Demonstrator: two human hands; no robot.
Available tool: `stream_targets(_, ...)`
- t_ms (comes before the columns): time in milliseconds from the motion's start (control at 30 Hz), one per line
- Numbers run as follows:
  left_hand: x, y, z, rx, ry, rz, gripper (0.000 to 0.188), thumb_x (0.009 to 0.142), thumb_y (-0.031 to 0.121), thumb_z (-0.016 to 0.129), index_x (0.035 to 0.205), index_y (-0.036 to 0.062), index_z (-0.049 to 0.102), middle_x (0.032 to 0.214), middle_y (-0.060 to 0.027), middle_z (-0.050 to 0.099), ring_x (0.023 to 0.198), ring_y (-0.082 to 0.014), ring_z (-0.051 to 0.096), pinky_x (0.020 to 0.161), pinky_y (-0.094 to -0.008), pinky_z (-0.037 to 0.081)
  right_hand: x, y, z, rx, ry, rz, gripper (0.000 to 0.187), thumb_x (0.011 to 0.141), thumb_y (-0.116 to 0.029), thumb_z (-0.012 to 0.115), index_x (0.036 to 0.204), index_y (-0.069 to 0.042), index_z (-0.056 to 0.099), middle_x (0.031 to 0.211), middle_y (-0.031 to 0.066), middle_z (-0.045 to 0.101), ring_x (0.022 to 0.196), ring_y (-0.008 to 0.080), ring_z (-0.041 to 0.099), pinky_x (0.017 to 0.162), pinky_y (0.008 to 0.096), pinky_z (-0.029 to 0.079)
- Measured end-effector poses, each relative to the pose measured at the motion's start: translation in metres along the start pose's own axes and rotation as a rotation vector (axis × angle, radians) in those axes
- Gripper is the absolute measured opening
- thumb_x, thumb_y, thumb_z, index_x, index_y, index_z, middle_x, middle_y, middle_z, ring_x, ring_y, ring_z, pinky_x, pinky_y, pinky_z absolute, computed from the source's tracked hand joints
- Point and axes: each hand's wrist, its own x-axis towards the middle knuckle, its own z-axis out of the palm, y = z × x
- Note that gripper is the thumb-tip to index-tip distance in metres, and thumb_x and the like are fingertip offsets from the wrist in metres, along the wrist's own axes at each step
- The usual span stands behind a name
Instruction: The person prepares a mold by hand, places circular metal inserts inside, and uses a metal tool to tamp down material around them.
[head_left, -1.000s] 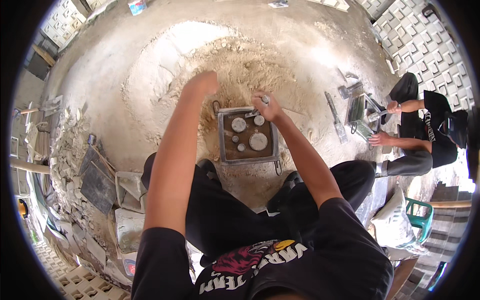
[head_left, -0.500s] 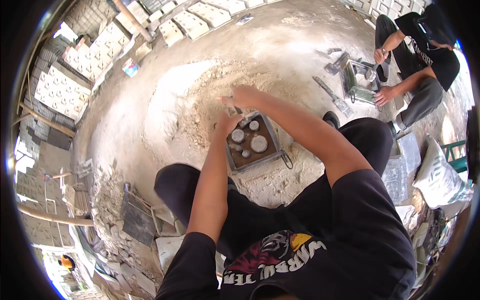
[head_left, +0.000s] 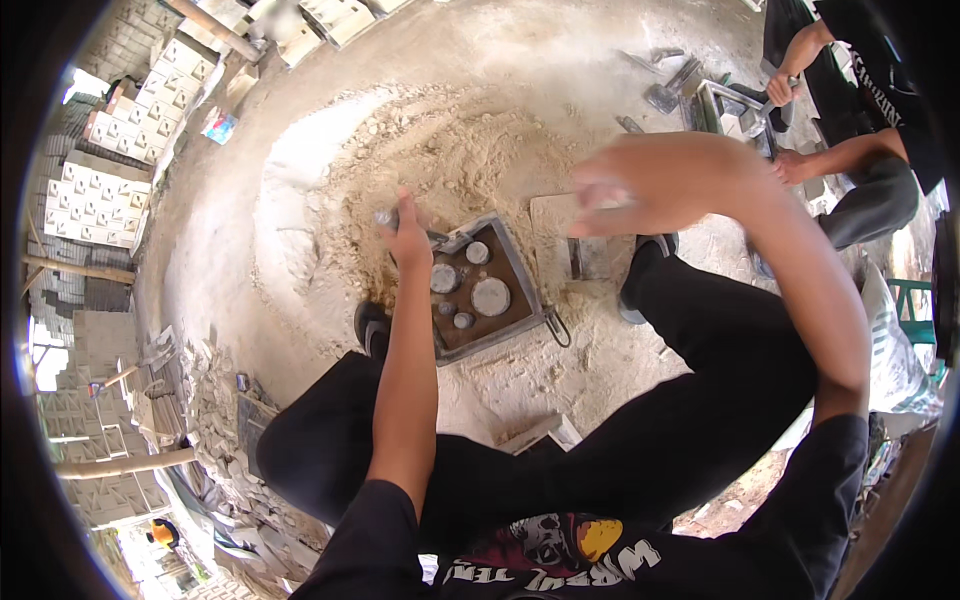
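Observation:
A square metal mould (head_left: 530, 328) lies on the sandy ground in front of me. Inside are a brown bed and several round grey discs (head_left: 490, 297) of different sizes. At its far left corner my left hand (head_left: 408, 243) is closed, thumb up, around a short grey bar (head_left: 386, 216) that sticks out past the fingers; its exact kind is unclear. My right hand (head_left: 660, 185) is raised to the right of the mould, away from it. Motion smears its fingers, and whether they hold anything cannot be made out. A wire loop handle (head_left: 558, 328) hangs on the mould's right side.
Beyond the mould spreads a heap of pale powder (head_left: 460, 140). At right a co-worker's hand (head_left: 783, 88) grips a tool over another mould (head_left: 722, 112). A flat slab (head_left: 553, 218) lies under my right hand. Patterned pale blocks (head_left: 98, 198) stand at left, above rubble (head_left: 215, 400).
My right hand has left the mould's far corner and swung right. The left hand stays by that corner. The view has shifted, so the mould sits slightly lower and further left.

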Motion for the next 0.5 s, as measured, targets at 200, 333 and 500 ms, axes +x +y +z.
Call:
stream_targets(200, -0.018, -0.044, -0.021, -0.097, -0.177, 0.061, 0.044, 0.098, 0.027, 0.055, 0.061, 0.0128, 0.036, 0.057, 0.0054, 0.033, 0.051, -0.0076, 0.026, 0.048, -0.0297, 0.021, -0.003, 0.034, -0.031, -0.004, 0.314, 0.057, 0.042, 0.092, -0.043, 0.059, 0.098, -0.001, 0.061, 0.094, 0.0148, 0.064, 0.095, 0.0278, 0.062, 0.082, 0.0374, 0.047)
stream_targets(333, -0.02, -0.031, -0.009, -0.014, -0.132, 0.054, 0.045, 0.1, 0.024, 0.051, 0.061, 0.0103, 0.035, 0.055, 0.0043, 0.033, 0.05, -0.0079, 0.028, 0.048, -0.0299, 0.022, 0.002, 0.027, -0.038, 0.07, 0.315, -0.001, 0.04, 0.092, -0.041, 0.059, 0.097, -0.001, 0.06, 0.094, 0.0139, 0.063, 0.094, 0.0275, 0.061, 0.083, 0.037, 0.047)
stream_targets(500, -0.01, -0.044, -0.002, -0.041, -0.151, 0.046, 0.046, 0.101, 0.024, 0.049, 0.059, 0.0094, 0.036, 0.055, 0.0037, 0.034, 0.05, -0.008, 0.029, 0.047, -0.0291, 0.023, 0.007, 0.035, -0.03, 0.073, 0.193, 0.032, 0.038, 0.093, -0.038, 0.059, 0.097, 0.0, 0.06, 0.094, 0.0139, 0.064, 0.092, 0.0276, 0.062, 0.082, 0.0376, 0.047)
